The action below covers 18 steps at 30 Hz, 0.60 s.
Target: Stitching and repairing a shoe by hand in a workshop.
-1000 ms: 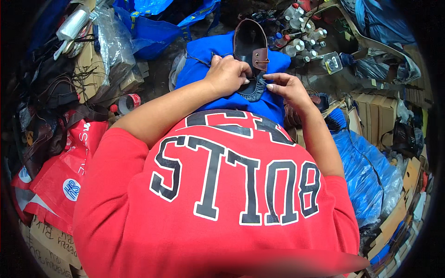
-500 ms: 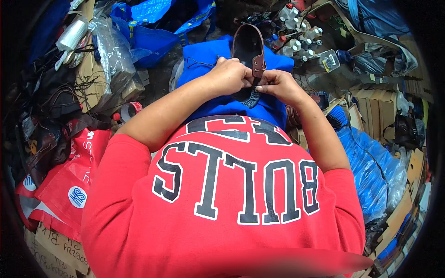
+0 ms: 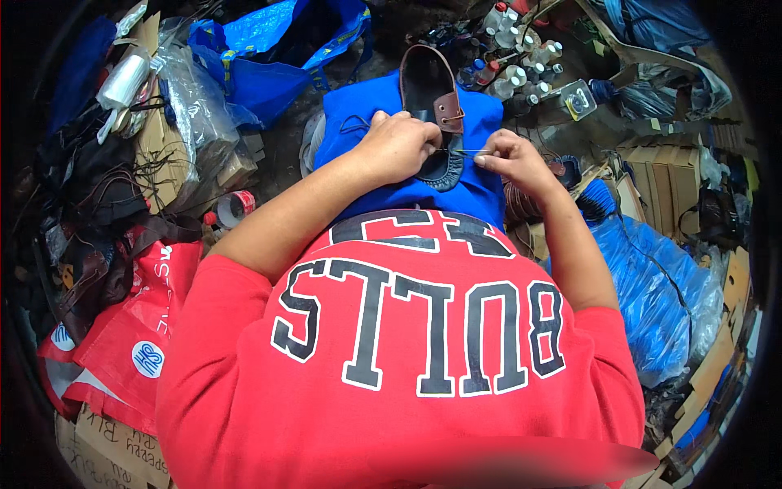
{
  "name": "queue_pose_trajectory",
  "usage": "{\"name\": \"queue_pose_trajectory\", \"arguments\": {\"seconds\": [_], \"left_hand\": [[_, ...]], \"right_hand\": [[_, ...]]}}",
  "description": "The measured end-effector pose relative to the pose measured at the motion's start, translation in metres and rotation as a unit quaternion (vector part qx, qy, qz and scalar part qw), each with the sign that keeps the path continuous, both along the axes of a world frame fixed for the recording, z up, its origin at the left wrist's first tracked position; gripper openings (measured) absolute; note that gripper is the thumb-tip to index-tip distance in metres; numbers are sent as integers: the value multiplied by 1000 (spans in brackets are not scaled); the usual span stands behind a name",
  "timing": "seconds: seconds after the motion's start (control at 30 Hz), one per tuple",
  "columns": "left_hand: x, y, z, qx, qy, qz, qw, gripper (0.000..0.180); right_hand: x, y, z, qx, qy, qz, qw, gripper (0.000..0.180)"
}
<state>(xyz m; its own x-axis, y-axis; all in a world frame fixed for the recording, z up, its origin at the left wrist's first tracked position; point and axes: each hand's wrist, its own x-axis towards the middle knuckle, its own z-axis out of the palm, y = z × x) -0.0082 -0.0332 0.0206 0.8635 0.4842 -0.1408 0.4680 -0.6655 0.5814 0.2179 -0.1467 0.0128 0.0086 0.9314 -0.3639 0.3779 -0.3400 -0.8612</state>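
Note:
A brown and black moccasin-style shoe (image 3: pixel 429 77) lies over the blue cloth (image 3: pixel 338 122) on my lap, its gathered black toe pointing toward me. My left hand (image 3: pixel 397 147) is closed on the shoe's left side, with its fingertips at the opening near the toe. A short way off the shoe's right side, my right hand (image 3: pixel 511 160) pinches a thin thread (image 3: pixel 468 151). The thread runs taut from the shoe to those fingers; whether a needle is on it is too small to tell. A brown eyeleted flap (image 3: pixel 449 112) with a lace sits just above my fingers.
Several small capped bottles (image 3: pixel 515 77) stand at the far right. A blue bag (image 3: pixel 261 65) lies at the far left, near clear plastic wrapping (image 3: pixel 195 106). A red bag (image 3: pixel 142 326) is by my left elbow; blue plastic (image 3: pixel 643 293) and cardboard (image 3: pixel 664 183) lie on my right.
My right hand has moved right, away from the shoe, and the thread now stretches between them. My left hand stays on the shoe, which has shifted slightly left.

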Motion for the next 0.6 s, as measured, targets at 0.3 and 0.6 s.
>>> {"name": "queue_pose_trajectory", "arguments": {"seconds": [0.3,0.6], "left_hand": [[-3,-1,3,132,1,-65,989,13],[-7,-3,-5,146,-11,-46,988,11]], "right_hand": [[11,11,52,158,-128,50,978,12],[-9,35,58,165,-395,188,884,15]]}}
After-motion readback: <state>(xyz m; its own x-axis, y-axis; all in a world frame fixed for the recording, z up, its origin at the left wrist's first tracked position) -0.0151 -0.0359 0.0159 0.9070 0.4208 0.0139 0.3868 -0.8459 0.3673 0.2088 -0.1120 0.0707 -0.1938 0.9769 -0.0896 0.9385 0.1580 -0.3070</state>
